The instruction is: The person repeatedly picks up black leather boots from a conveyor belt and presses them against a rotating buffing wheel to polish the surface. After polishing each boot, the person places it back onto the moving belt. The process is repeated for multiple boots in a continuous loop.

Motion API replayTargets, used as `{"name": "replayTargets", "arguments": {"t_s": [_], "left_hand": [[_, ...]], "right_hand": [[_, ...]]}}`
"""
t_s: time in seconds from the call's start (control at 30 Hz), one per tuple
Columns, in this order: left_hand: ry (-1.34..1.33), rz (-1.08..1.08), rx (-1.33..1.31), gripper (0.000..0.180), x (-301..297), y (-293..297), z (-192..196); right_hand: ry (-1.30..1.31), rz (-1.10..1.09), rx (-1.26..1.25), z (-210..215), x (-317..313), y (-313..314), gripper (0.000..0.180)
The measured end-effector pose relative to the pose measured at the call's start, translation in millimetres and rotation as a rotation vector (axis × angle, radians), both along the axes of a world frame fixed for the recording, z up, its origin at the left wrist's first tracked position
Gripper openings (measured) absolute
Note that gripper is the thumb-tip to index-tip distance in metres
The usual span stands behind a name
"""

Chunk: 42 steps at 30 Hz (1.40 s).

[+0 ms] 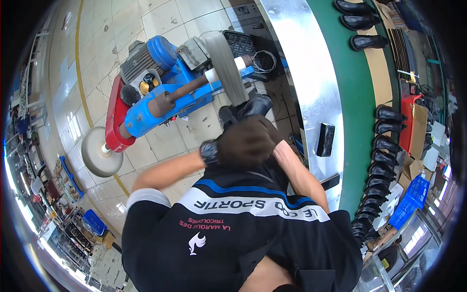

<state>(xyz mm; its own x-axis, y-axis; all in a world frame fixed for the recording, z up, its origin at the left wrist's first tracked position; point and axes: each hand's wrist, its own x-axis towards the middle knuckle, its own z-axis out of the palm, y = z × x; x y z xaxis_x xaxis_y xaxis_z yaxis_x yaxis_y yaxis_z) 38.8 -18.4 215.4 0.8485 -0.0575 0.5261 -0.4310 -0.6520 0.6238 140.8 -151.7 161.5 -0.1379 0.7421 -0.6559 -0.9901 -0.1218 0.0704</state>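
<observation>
My left hand point(236, 148), in a dark brown glove with a black watch point(209, 152) at the wrist, is brought together with my right hand point(267, 131) in front of my body. The right hand also looks gloved in dark brown. Both are blurred and overlap, so their fingers and anything between them cannot be made out. Just beyond the hands are glossy black shoes point(257, 104), partly covered; whether these are held or on my feet is unclear. A grey buffing wheel point(226, 68) on the blue polishing machine point(170, 100) stands close ahead of them.
A white wheel point(102, 152) sits on the machine's left end, beside a red guard point(116, 117). Along the right runs a metal ledge point(311, 82) with a black box point(326, 139) on it. Beyond is a green surface point(357, 92) edged by rows of black shoes point(382, 155).
</observation>
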Motion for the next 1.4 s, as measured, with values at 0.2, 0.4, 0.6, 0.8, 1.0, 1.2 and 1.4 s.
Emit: {"name": "replayTargets", "arguments": {"t_s": [0.2, 0.4, 0.6, 0.8, 1.0, 1.2, 1.4], "left_hand": [[0.979, 0.718, -1.517, 0.055, -12.3, 23.2, -117.1], [0.632, 0.366, -0.886, 0.045, 24.8, 36.7, -251.2], [0.980, 0.833, -1.048, 0.044, -8.0, 5.1, -220.1], [0.516, 1.059, -1.955, 0.033, -19.1, -14.8, -127.7], [0.688, 1.152, -0.917, 0.041, -38.5, -46.8, -89.1], [0.565, 0.450, -1.231, 0.037, -41.8, -23.1, -119.0], [0.580, 0.224, -1.437, 0.062, 7.7, 0.2, -194.3]], "right_hand": [[-0.040, -0.086, -0.132, -22.9, -4.8, 5.7, 0.032], [-0.118, -0.140, -0.198, -34.8, -17.3, 28.0, 0.031], [-0.354, 0.143, -0.288, -41.5, -16.6, 4.1, 0.039], [-0.837, 0.504, -0.286, -17.4, -6.0, -11.5, 0.086], [-1.556, 1.310, -0.359, 68.8, -13.6, 2.5, 0.134], [-1.595, 0.719, -0.255, 31.0, -5.0, -43.3, 0.105], [-1.119, 0.470, -0.135, 48.8, 20.4, -25.0, 0.073]]}}
